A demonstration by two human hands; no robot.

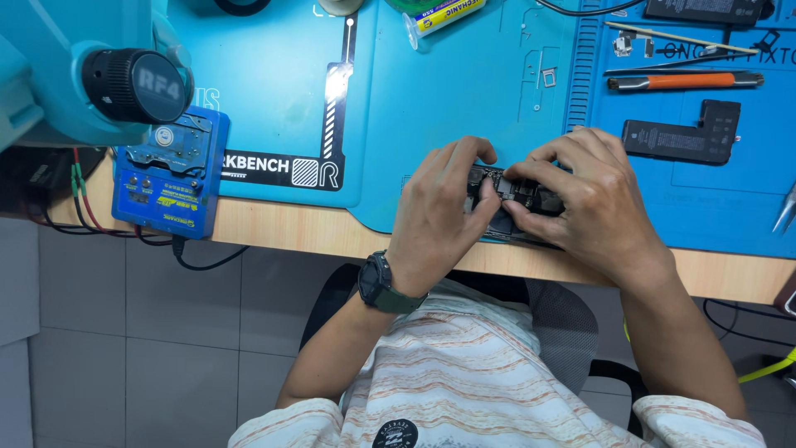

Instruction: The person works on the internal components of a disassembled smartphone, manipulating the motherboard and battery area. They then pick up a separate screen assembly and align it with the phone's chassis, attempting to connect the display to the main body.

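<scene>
We pinched the opened phone (516, 203) between both hands at the near edge of the blue mat (431, 116) on the counter (282, 228): our left hand (444, 211) gripped its left end, our right hand (584, 203) curled over its right side, fingertips pressing its dark internals.

A blue work mat (464, 108) is spread over the wooden surface (274, 228). At the left, a teal microscope body with a black knob (137, 85) is seen above a small blue device (172, 172), from which black and red cables (75, 207) are trailed over the edge. An L-shaped black battery (686, 135) is laid at the right, with an orange-handled tool (684, 80) and a thin wooden stick (680, 37) placed beyond it. A yellow-labelled tube (444, 15) is laid at the top. Grey floor tiles (124, 332) are seen below.
</scene>
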